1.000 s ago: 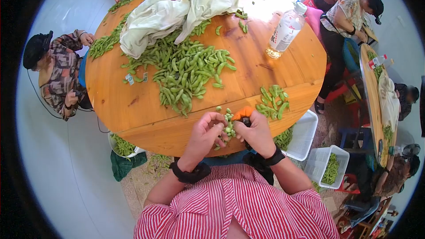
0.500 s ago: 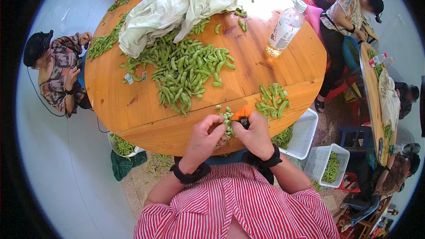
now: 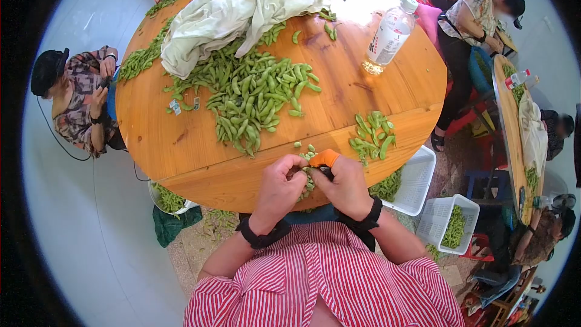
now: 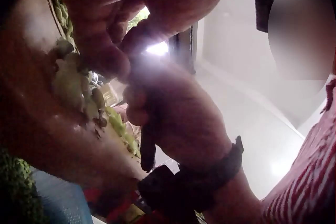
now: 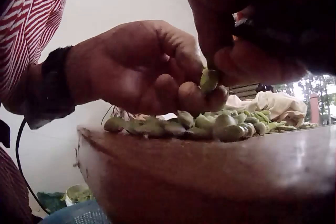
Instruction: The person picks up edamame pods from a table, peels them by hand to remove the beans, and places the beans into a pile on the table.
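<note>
Both hands meet over the near edge of the round wooden table (image 3: 200,183). A green soybean pod (image 5: 209,79) shows between the fingertips in the right wrist view. My left hand (image 3: 277,189) pinches it with curled fingers. Close against it, my right hand (image 3: 350,189), with an orange cover (image 3: 325,158) on a finger, curls round a dark-handled tool (image 4: 148,153); its working end is hidden. Shelled green beans (image 5: 228,127) lie on the tabletop just under and behind the fingers.
A large heap of pods (image 3: 254,100) lies ahead, partly under a pale cloth sack (image 3: 212,30). A small pod pile (image 3: 373,136) and a plastic bottle (image 3: 389,39) are on the right. White baskets (image 3: 422,191) stand below the table's right edge. Another person (image 3: 82,97) sits at left.
My hands have drawn closer together, with the left fingertips now right against the right ones. The person at left has moved their hands. The pod heap has not visibly changed.
</note>
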Available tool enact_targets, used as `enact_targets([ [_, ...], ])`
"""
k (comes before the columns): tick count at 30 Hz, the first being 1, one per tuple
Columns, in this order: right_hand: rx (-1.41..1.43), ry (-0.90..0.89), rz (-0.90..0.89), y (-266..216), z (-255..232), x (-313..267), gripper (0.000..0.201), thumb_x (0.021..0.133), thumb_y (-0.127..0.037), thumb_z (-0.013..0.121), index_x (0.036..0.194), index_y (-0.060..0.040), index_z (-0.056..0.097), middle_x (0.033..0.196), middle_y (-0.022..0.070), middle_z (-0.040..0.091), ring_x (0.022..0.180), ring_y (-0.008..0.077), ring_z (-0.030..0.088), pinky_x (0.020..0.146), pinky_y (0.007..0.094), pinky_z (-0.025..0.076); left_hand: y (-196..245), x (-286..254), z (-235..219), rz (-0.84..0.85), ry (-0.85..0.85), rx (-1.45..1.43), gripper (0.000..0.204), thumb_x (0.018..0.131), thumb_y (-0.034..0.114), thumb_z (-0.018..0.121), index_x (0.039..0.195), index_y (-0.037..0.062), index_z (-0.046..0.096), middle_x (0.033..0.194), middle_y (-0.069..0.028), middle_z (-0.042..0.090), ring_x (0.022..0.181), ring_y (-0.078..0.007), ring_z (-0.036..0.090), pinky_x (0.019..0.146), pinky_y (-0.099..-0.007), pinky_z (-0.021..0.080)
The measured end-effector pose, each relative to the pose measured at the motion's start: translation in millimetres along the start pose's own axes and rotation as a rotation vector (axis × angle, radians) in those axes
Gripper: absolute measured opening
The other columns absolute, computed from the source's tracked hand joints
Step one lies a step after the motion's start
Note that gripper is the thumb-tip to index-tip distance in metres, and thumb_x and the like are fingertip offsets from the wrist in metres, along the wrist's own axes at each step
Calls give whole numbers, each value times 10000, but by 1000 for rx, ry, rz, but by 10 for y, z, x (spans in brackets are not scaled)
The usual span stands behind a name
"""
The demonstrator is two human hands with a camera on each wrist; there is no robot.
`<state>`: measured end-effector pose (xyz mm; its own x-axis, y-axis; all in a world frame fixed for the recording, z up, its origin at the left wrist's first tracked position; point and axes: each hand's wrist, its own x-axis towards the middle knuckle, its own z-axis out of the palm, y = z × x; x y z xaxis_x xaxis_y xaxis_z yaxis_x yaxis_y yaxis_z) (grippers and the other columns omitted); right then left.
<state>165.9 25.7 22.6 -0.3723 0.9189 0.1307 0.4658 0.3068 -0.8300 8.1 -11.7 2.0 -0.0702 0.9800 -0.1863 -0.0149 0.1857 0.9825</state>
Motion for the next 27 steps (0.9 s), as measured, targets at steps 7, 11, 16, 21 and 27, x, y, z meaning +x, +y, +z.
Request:
enact_targets([
  [7,174,73,174,8,34,5,132,825,-99,665,923,-16,635,692,156,612,609,239,623,584,338,483,-48,22,24,-48,-11,-149,249,868,-21,511,1083,-45,634,796,-26,639,660,-76,608,582,-220,500],
  [11,174,162,114,77,75,30,120,826,-96,665,910,-15,636,658,127,600,577,177,594,566,311,469,-65,53,-7,-71,-18,-227,267,883,-32,496,1115,-43,626,906,-53,651,715,-86,621,611,-225,526],
  [16,200,201,102,118,95,32,120,824,-97,670,896,-10,630,665,130,613,578,191,606,569,312,475,33,31,17,-45,-10,-161,308,884,-33,548,1191,-43,572,984,-45,627,779,-83,615,636,-233,548],
  [21,176,187,99,36,71,11,115,822,-99,677,874,-14,617,665,132,613,582,200,612,567,317,474,42,55,38,-61,-36,-208,261,881,-25,579,1142,-34,575,967,-28,621,783,-69,601,624,-231,538],
  [27,123,234,118,205,-69,71,115,813,-85,669,882,-12,613,688,160,617,627,286,632,593,356,485,-35,96,-33,197,75,255,216,865,-58,532,1058,8,602,945,-57,650,751,-115,611,652,-261,512],
])
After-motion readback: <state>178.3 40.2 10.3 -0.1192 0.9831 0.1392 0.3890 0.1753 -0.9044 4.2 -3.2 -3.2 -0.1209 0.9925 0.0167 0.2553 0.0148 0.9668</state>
